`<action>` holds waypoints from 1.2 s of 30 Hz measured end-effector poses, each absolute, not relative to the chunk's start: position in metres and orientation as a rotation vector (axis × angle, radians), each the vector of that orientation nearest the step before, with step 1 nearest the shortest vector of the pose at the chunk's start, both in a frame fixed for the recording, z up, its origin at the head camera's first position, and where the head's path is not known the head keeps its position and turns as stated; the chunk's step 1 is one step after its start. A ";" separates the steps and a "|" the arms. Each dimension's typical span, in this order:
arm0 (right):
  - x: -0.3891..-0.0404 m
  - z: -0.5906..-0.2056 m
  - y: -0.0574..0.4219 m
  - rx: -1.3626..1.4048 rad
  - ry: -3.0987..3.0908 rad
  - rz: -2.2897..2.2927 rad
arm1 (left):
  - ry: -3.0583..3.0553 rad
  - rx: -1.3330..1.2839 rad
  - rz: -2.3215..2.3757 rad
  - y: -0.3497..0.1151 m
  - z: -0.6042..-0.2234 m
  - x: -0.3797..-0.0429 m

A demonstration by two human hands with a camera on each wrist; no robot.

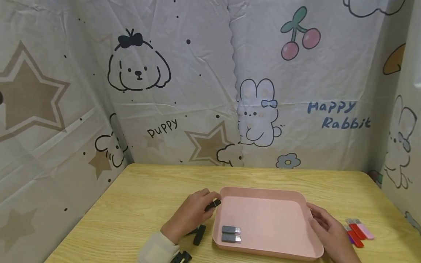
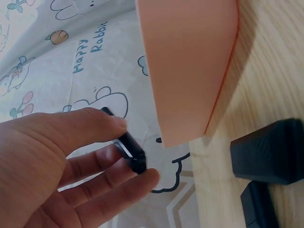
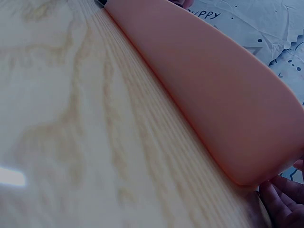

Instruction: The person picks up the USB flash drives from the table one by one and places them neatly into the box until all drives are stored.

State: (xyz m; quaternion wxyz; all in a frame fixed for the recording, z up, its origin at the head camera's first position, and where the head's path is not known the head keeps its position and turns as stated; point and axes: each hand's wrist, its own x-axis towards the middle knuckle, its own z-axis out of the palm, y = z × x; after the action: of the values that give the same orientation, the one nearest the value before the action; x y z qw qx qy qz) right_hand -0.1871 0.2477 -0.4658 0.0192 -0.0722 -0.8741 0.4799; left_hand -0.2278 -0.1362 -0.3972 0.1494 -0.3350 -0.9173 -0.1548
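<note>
Held between the thumb and fingers of my left hand (image 1: 194, 208) is a slim black USB flash drive (image 1: 213, 205), close beside the upper left corner of the pink tray (image 1: 266, 252). In the left wrist view the same black flash drive (image 2: 130, 145) sits at a slant near the tray's wall (image 2: 190, 71). My right hand (image 1: 332, 233) grips the tray's right side, its thumb at the rim. In the right wrist view, fingertips (image 3: 280, 194) meet the tray's lower corner. Two grey USB flash drives (image 1: 231, 234) lie side by side in the tray's lower left corner.
Several black pieces (image 1: 199, 235) lie on the wooden table (image 1: 138, 204) under and beside the left forearm. To the right of the right hand is a small group of red, pink and purple USB flash drives (image 1: 356, 233). Patterned cloth (image 1: 197, 73) hangs round the table.
</note>
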 end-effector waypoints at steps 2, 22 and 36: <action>-0.187 -0.466 0.249 -0.228 -2.712 1.487 | -2.621 -0.962 -0.453 -0.135 -0.398 -0.228; -0.186 -0.465 0.248 -0.218 -2.694 1.522 | -2.657 -1.057 -0.459 -0.108 -0.396 -0.228; -0.186 -0.464 0.248 -0.231 -2.703 1.536 | -2.611 -1.133 -0.266 -0.099 -0.415 -0.232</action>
State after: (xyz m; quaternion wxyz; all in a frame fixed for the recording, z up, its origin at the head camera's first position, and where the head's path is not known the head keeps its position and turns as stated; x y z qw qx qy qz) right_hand -0.1860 0.2481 -0.4640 0.0119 -0.0742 -0.8669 0.4927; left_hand -0.2320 -0.0992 -0.4149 0.1409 -0.3922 -0.9044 -0.0919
